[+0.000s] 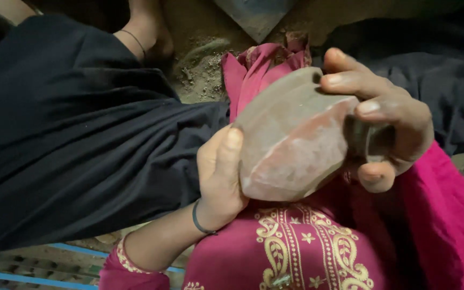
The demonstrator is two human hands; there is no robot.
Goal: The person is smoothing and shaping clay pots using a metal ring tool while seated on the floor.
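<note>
Down at about eight o'clock, the left hand [220,177] cups the clay pot's [291,137] rounded side, thumb pressed flat. Over the lap, at centre, the pot lies tilted, probably stiff, brittle and fairly heavy. At three o'clock, the right hand [385,115] grips its rim, the surest hold.

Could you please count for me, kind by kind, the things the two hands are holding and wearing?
Clay pot: 1, held between left hand and right hand
Dark wrist band: 1, on the left wrist
Total: 2
</note>
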